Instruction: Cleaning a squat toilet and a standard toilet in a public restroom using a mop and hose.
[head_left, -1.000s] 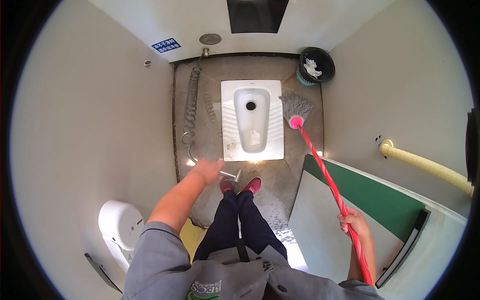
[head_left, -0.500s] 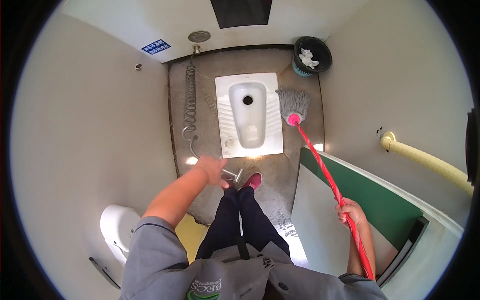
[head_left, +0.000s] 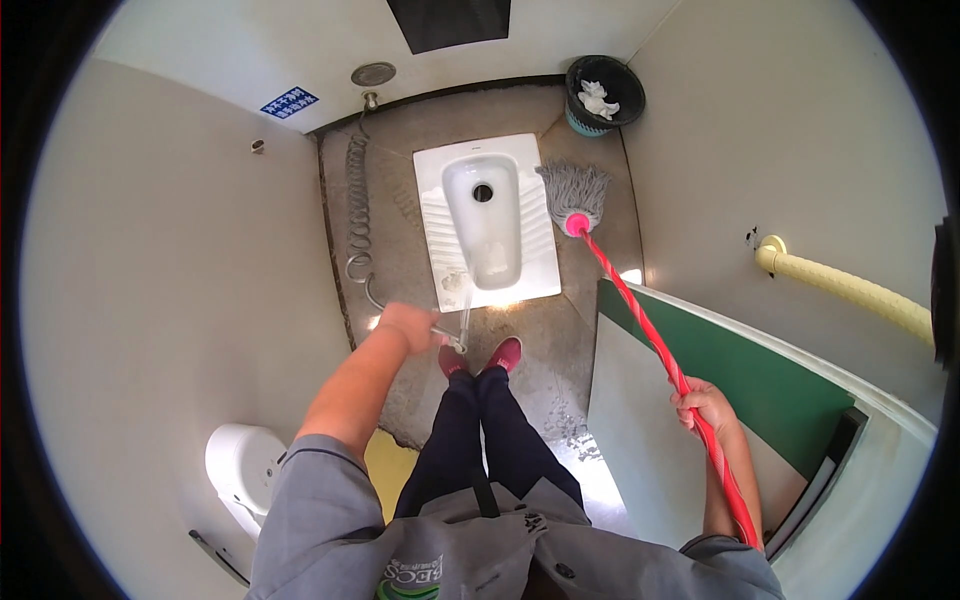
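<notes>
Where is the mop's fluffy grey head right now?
In the head view, the mop head is on the floor, by the right edge of the white squat toilet, lower in the picture than the dark bin.

1 head-worn fisheye camera looks steeply down from standing height at the floor (head_left: 555, 375).

Mop head (head_left: 578, 190): matt grey yarn, shaggy, stringy. Mop socket (head_left: 577, 225): smooth pink plastic. Mop handle (head_left: 645, 335): glossy red, plastic-looking, spiral-twisted. Coiled hose (head_left: 357, 190): grey, dull sheen, looks metallic. Spray head (head_left: 450, 336): shiny metal. Squat pan (head_left: 543, 265): glossy white ceramic, ribbed at sides. Floor (head_left: 545, 350): rough grey, concrete-like, matt with shiny patches. Bin (head_left: 631, 92): dark plastic. Paper (head_left: 597, 102) in bin: white, crumpled. Grab rail (head_left: 850, 290): cream plastic, textured. Dispenser (head_left: 240, 465): smooth white plastic, glossy. Shirt (head_left: 325, 500): matt grey cloth.
</notes>
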